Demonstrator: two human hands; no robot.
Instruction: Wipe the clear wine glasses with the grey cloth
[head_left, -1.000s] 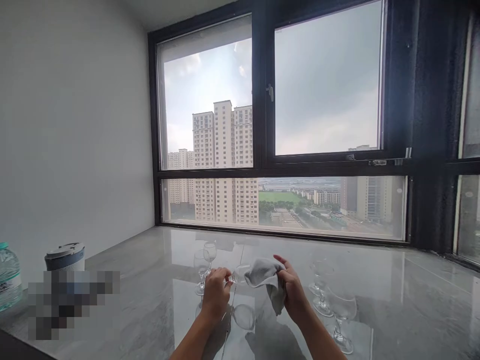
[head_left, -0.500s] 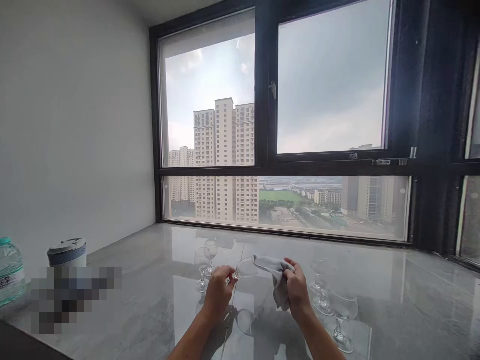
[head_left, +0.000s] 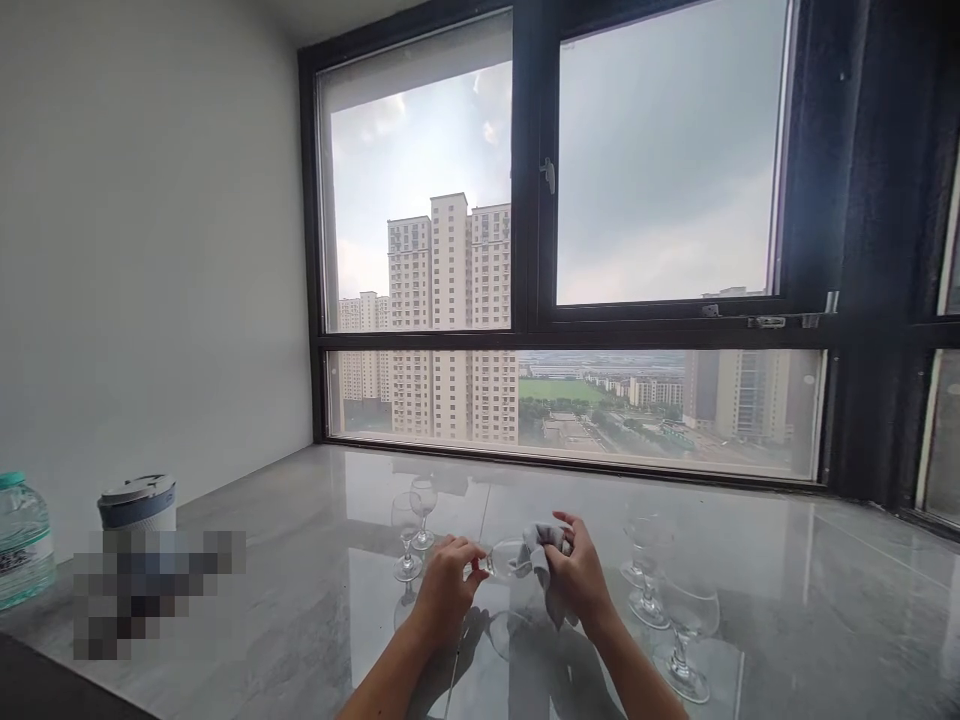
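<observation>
My left hand (head_left: 448, 580) pinches the stem end of a clear stemmed glass (head_left: 505, 558), which lies sideways in the air above the grey sill. My right hand (head_left: 581, 575) is closed on a grey cloth (head_left: 541, 560), bunched against the bowl's rim end. The cloth covers part of the bowl. Left of my left hand two stemmed glasses stand upright, a nearer glass (head_left: 406, 535) and a farther glass (head_left: 424, 510). Beyond my right wrist stand three more, a front glass (head_left: 688, 625), a middle glass (head_left: 649, 590) and a back glass (head_left: 637, 545).
A glossy grey tiled sill (head_left: 300, 600) runs up to a dark-framed window (head_left: 536, 330). On the left are a clear bottle with a green cap (head_left: 22, 545) and a white and blue lidded container (head_left: 139, 505). A blurred patch hides something before it.
The cloth in my right hand has moved left, from beyond the glass onto its rim end, and is more bunched. My left hand has shifted slightly right with the glass.
</observation>
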